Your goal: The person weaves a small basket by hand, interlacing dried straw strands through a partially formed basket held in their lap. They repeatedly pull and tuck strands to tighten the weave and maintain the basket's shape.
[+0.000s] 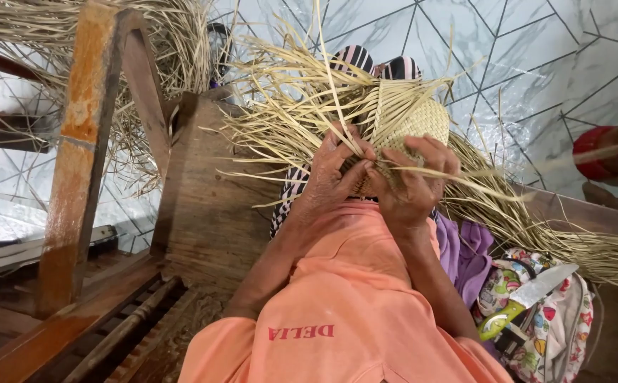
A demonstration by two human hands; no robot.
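A half-woven straw piece (412,117) of pale flat strips rests against my knees, with many loose strips (288,120) fanning out to the left and upward. My left hand (334,170) pinches strips at the lower left edge of the weave. Beside it, my right hand (415,181) grips strips at the lower edge, fingers curled over them. Both hands touch the weave, close together. I wear an orange shirt (344,312).
A long bundle of straw (550,227) trails off to the right. A knife with a green-yellow handle (529,294) lies on a patterned cloth bag (557,326) at lower right. A wooden frame (82,142) and wooden bench (202,206) stand at left. More straw (167,35) hangs at top left.
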